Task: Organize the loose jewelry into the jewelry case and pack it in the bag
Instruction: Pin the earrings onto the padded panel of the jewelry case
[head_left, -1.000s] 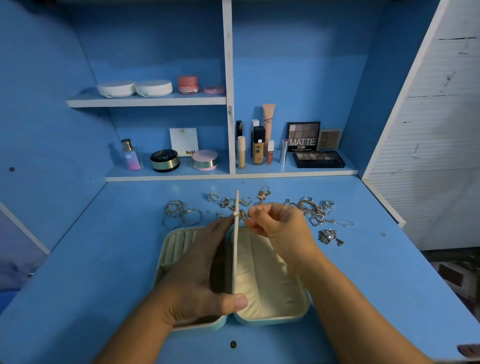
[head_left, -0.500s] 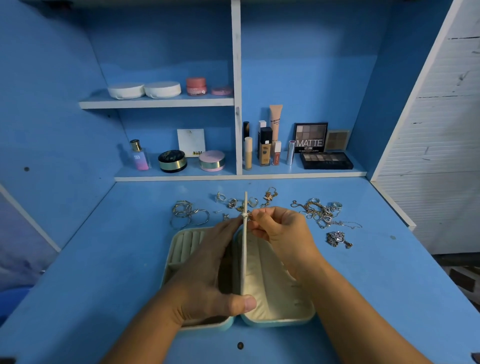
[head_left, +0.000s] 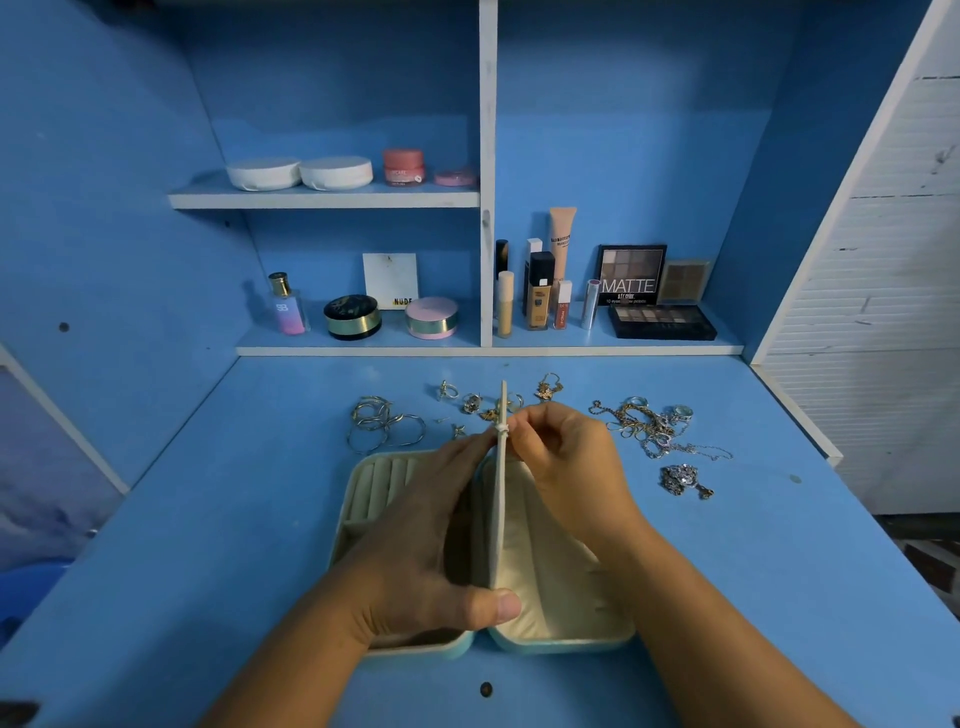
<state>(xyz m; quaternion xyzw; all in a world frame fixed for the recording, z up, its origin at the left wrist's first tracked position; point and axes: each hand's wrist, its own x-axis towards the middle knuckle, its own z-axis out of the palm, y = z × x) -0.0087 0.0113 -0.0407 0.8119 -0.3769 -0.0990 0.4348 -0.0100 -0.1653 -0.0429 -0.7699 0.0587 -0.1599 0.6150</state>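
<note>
The case (head_left: 561, 642) lies open on the tabletop (head_left: 234, 519) right in front of the person, its middle flap (head_left: 497, 519) standing upright between the two halves. The left grip (head_left: 415, 551) holds that flap, fingers laid along its left face and thumb hooked over the near edge. The right grip (head_left: 566, 457) is closed in a pinch on a small pale piece (head_left: 501, 429) at the flap's far upper edge; whether that is a stud or a fastener is too small to tell. The step looks like fixing a piece to the flap. To do it well, the left fingers should back the flap directly behind the pinch so it does not bend away. The right should push straight through, not at a slant, and let go only once the piece sits firm. Most of the jewelry is not yet packed: hoops (head_left: 382, 426), rings (head_left: 470, 402), chains (head_left: 644, 423) and a pendant (head_left: 683, 480) lie loose beyond the case. No bag is in view. Against the earlier frames little differs. Both hands keep the same hold at the same spot on the flap, the heaps lie as they did, and only the view has drifted slightly.
</note>
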